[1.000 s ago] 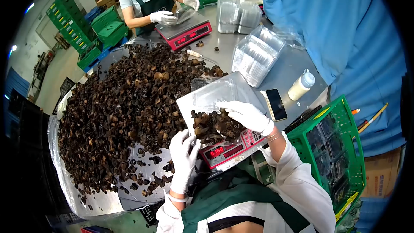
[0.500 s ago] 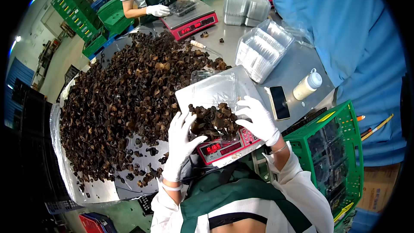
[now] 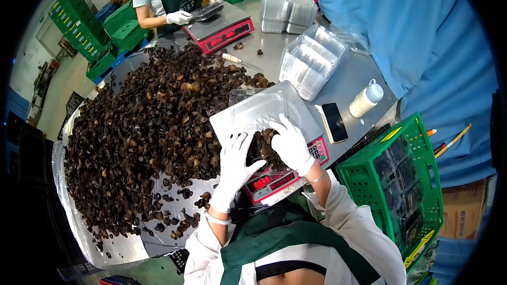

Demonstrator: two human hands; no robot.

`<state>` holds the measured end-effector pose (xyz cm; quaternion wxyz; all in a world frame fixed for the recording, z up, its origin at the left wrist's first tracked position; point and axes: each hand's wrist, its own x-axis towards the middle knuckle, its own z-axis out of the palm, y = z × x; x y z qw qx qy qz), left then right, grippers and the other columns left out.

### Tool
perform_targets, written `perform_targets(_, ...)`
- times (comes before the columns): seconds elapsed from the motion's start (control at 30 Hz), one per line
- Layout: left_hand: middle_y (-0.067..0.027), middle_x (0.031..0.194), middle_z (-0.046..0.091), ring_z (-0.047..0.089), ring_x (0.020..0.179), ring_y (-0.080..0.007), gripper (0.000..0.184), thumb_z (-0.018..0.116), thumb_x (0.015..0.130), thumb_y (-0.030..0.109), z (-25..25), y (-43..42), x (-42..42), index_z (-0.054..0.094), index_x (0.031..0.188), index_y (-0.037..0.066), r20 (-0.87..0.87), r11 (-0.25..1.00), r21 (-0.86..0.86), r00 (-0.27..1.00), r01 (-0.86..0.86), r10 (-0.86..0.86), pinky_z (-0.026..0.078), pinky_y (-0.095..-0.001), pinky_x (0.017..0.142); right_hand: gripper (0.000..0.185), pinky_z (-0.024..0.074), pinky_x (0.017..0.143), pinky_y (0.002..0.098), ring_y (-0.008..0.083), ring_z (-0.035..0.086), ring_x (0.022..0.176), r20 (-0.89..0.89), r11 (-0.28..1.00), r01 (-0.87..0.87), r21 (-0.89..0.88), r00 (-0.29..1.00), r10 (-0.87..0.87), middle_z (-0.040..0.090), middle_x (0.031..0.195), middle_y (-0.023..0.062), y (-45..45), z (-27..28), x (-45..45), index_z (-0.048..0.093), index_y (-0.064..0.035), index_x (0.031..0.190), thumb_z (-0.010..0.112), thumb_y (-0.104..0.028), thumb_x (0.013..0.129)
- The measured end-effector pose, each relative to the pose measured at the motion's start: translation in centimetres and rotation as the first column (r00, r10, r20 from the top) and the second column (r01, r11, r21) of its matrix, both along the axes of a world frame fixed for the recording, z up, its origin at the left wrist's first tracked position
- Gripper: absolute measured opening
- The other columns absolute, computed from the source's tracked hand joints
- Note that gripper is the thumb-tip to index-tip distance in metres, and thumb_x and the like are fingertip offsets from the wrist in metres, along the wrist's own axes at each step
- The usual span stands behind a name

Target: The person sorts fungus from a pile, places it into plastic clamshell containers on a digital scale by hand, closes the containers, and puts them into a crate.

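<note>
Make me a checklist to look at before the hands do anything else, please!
1. Scale switched on: ok, its red numbers are glowing.
2. Lid folded open: ok, it lies back flat and clear.
3. Hands off the mushrooms so the scale can weigh them fairly: not ok, the left hand and right hand are both right at them.
4. Every mushroom tucked inside the box: cannot tell, the hands cover too much.
5. Cap on the bottle: ok, it is on and the bottle stands up.
6. Spare boxes nearby: ok, a stack sits just past the scale.
</note>
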<state>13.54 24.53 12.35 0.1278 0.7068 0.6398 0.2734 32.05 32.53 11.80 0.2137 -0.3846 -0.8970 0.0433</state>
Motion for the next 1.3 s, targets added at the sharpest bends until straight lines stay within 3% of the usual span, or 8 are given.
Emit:
perform_targets(0.23, -0.0175, 0.132, 0.051, 0.045, 0.122, -0.0367, 0.073, 0.078, 0.070, 0.038, 0.4, -1.7, -0.7, 0.052, 0.129, 0.004, 0.145, 0.993, 0.104, 0.989, -0.048, 0.033, 0.033, -0.0453, 0.103, 0.003, 0.0318, 0.107, 0.0458, 0.0343, 0.055, 0.112, -0.479, 0.982, -0.054, -0.183, 0.877, -0.041, 0.065, 0.102, 0.0096, 0.1, 4.0, 2.4, 0.062, -0.0077, 0.081, 0.063, -0.011, 0.081)
perform_targets(0.33, -0.0161, 0.131, 0.052, 0.043, 0.127, -0.0362, 0.072, 0.082, 0.066, 0.030, 0.7, -2.7, -1.3, 0.055, 0.127, 0.005, 0.162, 0.990, 0.129, 0.986, -0.060, 0.039, 0.034, -0.0449, 0.106, 0.005, 0.0389, 0.101, 0.0441, 0.0357, 0.057, 0.108, -0.459, 0.987, -0.112, -0.118, 0.887, 0.046, 0.065, 0.103, 0.0100, -0.4, 5.7, 4.2, 0.063, -0.0077, 0.082, 0.064, -0.013, 0.082)
perform_targets(0.4, -0.0140, 0.131, 0.054, 0.044, 0.127, -0.0366, 0.064, 0.080, 0.068, 0.023, 0.4, -3.4, -2.0, 0.058, 0.125, 0.007, 0.188, 0.983, 0.167, 0.981, -0.080, 0.048, 0.034, -0.0449, 0.106, 0.008, 0.0455, 0.090, 0.0402, 0.0320, 0.060, 0.100, -0.126, 0.990, 0.005, 0.141, 0.992, 0.013, 0.065, 0.095, 0.0112, -0.4, 5.0, 7.0, 0.065, -0.0074, 0.081, 0.065, -0.015, 0.080)
perform_targets(0.47, -0.0130, 0.130, 0.054, 0.044, 0.127, -0.0359, 0.058, 0.078, 0.069, 0.017, 0.3, -4.2, -2.7, 0.060, 0.123, 0.008, 0.222, 0.980, 0.151, 0.970, -0.131, 0.096, 0.034, -0.0445, 0.106, 0.005, 0.0473, 0.089, 0.0417, 0.0326, 0.060, 0.101, 0.289, 0.835, 0.464, -0.295, 0.877, -0.384, 0.066, 0.097, 0.0083, -1.2, 8.3, 7.7, 0.066, -0.0084, 0.081, 0.066, -0.013, 0.079)
perform_targets(0.6, -0.0132, 0.126, 0.056, 0.046, 0.123, -0.0379, 0.050, 0.077, 0.072, 0.023, 0.3, -4.8, -2.8, 0.062, 0.117, 0.006, 0.208, 0.965, 0.184, 0.967, -0.187, 0.148, 0.036, -0.0465, 0.102, 0.008, 0.0447, 0.094, 0.0393, 0.0339, 0.053, 0.115, -0.166, 0.985, 0.169, 0.032, 0.973, -0.161, 0.063, 0.114, 0.0099, -2.0, 5.8, 6.5, 0.069, -0.0103, 0.083, 0.069, -0.017, 0.078)
perform_targets(0.67, -0.0133, 0.126, 0.055, 0.046, 0.122, -0.0371, 0.046, 0.076, 0.073, 0.022, 1.1, -4.5, -2.0, 0.063, 0.114, 0.007, 0.187, 0.969, 0.210, 0.978, -0.132, 0.093, 0.036, -0.0468, 0.102, 0.015, 0.0410, 0.098, 0.0402, 0.0389, 0.047, 0.122, -0.173, 0.999, 0.011, 0.049, 0.985, -0.002, 0.058, 0.124, 0.0147, -2.8, 5.9, 3.4, 0.067, -0.0081, 0.082, 0.069, -0.022, 0.077)
perform_targets(0.87, -0.0133, 0.126, 0.055, 0.045, 0.121, -0.0362, 0.043, 0.074, 0.075, 0.022, 0.9, -3.8, -0.4, 0.063, 0.114, 0.007, 0.113, 0.981, 0.192, 0.993, -0.003, -0.019, 0.035, -0.0465, 0.102, 0.030, 0.0271, 0.108, 0.0504, 0.0395, 0.025, 0.139, 0.255, 0.989, 0.129, -0.075, 0.961, -0.106, 0.037, 0.146, 0.0159, -2.4, 2.3, 0.2, 0.061, -0.0069, 0.089, 0.069, -0.032, 0.075)
perform_targets(1.3, -0.0134, 0.124, 0.056, 0.047, 0.122, -0.0362, 0.035, 0.072, 0.076, 0.017, 0.7, -4.5, -0.1, 0.065, 0.108, 0.007, 0.171, 0.981, 0.186, 0.985, -0.065, 0.033, 0.037, -0.0452, 0.101, 0.025, 0.0252, 0.108, 0.0546, 0.0423, 0.029, 0.135, -0.005, 0.988, 0.057, -0.142, 0.998, -0.058, 0.046, 0.139, 0.0133, -2.5, 2.1, -1.1, 0.067, -0.0108, 0.091, 0.072, -0.029, 0.074)
